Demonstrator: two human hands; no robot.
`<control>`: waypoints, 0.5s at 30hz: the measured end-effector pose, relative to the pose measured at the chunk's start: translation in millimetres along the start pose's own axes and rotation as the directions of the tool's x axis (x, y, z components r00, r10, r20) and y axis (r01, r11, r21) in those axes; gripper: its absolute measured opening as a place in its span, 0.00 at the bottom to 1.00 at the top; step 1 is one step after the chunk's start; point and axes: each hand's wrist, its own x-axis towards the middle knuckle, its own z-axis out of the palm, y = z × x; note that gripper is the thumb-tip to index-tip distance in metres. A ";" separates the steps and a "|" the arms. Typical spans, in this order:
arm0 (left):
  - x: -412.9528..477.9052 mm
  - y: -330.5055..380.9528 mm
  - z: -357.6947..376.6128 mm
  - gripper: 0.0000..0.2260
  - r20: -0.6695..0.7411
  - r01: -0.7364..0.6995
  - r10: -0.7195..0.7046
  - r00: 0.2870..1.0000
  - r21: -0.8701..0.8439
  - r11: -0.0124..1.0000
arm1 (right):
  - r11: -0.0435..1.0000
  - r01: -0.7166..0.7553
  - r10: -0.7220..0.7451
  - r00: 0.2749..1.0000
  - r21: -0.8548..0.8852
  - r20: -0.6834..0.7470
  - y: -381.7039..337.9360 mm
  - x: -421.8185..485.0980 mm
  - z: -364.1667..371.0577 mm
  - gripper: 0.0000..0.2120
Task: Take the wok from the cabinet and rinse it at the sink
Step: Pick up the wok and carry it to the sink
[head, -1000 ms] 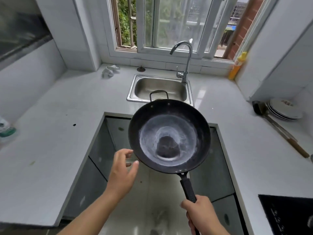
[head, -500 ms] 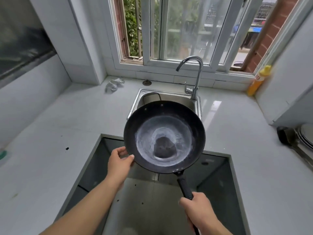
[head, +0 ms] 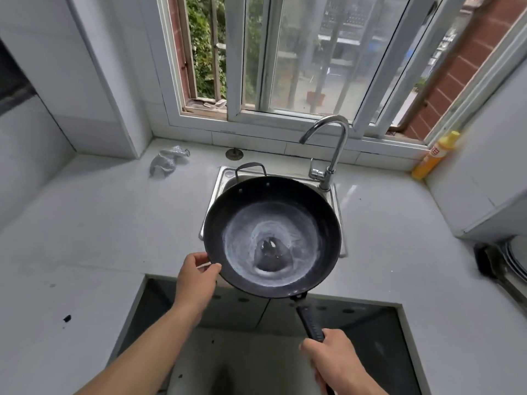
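The round black steel wok (head: 272,238) now hangs over the stainless sink (head: 225,181), right hand's (head: 333,359) fingers clamped on its handle, left hand's (head: 196,277) fingers newly pinching its rim, ready for rinsing.

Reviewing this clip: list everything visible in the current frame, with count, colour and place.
wok: one, black with a pale worn centre, held over the sink
sink: one, steel, under the window
tap: one, chrome, right of the sink
bottle: one, yellow, right corner by the window
crumpled rag: one, grey-white, counter left of the sink
sink plug: one, dark, counter behind the sink
plates: stack, white, far right edge
left hand: at the wok's near left rim
right hand: gripping the wok's handle
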 end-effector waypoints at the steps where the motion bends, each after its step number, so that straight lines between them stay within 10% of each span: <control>1: 8.6 5.1 0.9 0.11 0.008 0.002 -0.002 1.000 0.006 1.000 | 1.000 -0.009 0.009 1.000 0.003 -0.009 -5.9 4.5 0.8 0.12; 15: 74.9 42.6 46.0 0.15 0.099 0.020 -0.030 0.995 0.103 0.994 | 0.989 -0.106 0.100 0.993 0.104 0.064 -44.3 77.8 -17.5 0.13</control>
